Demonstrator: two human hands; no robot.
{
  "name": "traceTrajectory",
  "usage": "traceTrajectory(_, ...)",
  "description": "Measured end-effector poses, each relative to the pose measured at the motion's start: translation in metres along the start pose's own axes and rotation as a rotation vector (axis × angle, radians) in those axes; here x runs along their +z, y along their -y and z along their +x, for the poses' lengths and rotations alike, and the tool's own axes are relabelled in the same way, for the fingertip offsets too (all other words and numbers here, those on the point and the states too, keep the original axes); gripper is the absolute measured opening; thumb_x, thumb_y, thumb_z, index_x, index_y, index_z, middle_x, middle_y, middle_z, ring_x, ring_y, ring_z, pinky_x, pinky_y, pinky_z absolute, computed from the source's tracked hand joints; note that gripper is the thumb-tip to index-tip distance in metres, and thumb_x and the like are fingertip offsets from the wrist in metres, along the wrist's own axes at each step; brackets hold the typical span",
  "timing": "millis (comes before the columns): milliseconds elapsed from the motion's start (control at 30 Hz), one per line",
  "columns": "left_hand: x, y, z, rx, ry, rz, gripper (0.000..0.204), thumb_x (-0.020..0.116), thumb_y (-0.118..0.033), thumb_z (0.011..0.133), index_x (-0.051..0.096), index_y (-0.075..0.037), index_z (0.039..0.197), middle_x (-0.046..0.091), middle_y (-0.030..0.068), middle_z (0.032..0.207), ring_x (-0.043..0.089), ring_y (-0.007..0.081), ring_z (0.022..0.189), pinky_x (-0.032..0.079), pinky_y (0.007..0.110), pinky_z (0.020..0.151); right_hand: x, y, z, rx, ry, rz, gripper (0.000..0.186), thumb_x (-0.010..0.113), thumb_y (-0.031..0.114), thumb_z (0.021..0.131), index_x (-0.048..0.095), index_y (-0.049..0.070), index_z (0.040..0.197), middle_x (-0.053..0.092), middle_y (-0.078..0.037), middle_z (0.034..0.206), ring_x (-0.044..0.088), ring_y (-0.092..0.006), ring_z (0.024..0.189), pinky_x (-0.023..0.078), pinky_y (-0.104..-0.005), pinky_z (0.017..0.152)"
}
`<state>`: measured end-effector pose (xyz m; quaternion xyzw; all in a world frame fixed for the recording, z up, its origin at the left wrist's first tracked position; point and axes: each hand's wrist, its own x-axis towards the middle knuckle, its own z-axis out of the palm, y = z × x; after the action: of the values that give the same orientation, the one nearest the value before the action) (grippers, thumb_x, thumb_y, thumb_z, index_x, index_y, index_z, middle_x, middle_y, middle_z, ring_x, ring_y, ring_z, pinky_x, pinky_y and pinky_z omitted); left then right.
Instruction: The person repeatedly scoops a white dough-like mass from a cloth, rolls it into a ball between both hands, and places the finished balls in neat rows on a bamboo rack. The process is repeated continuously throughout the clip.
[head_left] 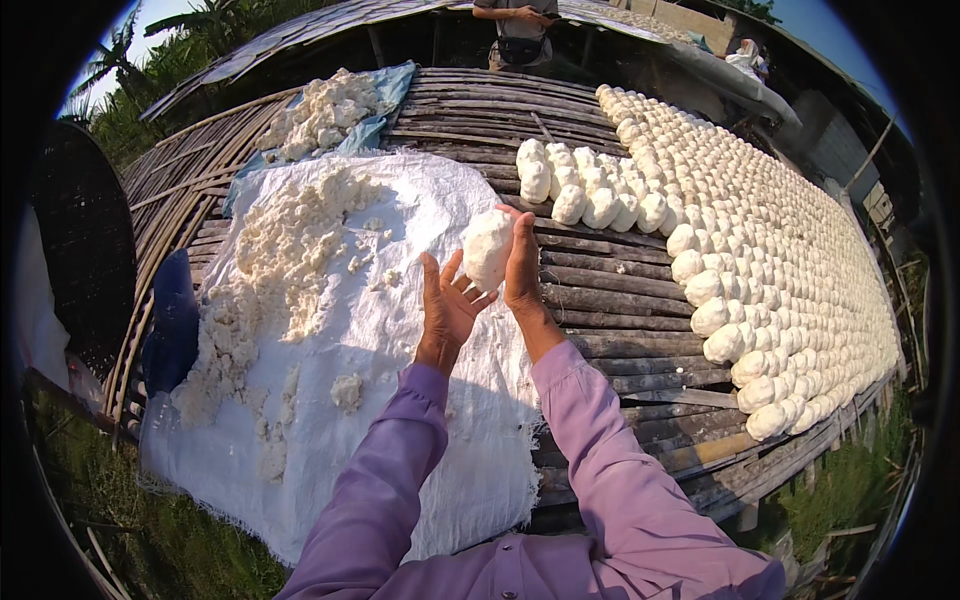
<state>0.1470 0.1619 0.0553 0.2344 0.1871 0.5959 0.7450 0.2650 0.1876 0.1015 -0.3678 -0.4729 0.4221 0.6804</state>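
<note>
Most fingers of the right hand (525, 265) are hidden behind the white lump (487, 250), whose far side cannot be seen. Part of the bamboo bench (610, 297) is covered by the white sheet (430, 188). The standing person (512, 30) is cut off above. The farthest lumps (862, 265) are too small to be counted.
</note>
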Motion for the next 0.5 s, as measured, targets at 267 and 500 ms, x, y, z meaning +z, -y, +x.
traceTrajectory(267, -0.015, 0.018, 0.036, 0.063, -0.067, 0.179, 0.095, 0.044, -0.072, 0.095, 0.026, 0.001, 0.154, 0.050, 0.0187, 0.144, 0.053, 0.0258, 0.129, 0.039, 0.042, 0.111, -0.053, -0.028, 0.030, -0.139, 0.348, -0.720, 0.097, 0.089, 0.050, 0.070, 0.047, 0.003, 0.143, 0.059, -0.026, 0.125, 0.060, -0.0369, 0.119, 0.053, -0.0437, 0.092)
traceTrajectory(500, -0.036, -0.022, -0.001, 0.051, 0.008, 0.423, 0.091, 0.045, -0.064, 0.096, 0.015, -0.006, 0.160, 0.007, 0.0224, 0.166, 0.006, 0.0395, 0.154, 0.009, 0.056, 0.122, -0.121, -0.041, 0.139, 0.433, 0.106, -0.219, 0.064, 0.088, 0.035, 0.073, 0.058, 0.005, 0.122, 0.069, -0.015, 0.102, 0.072, -0.0238, 0.085, 0.064, -0.0352, 0.050)
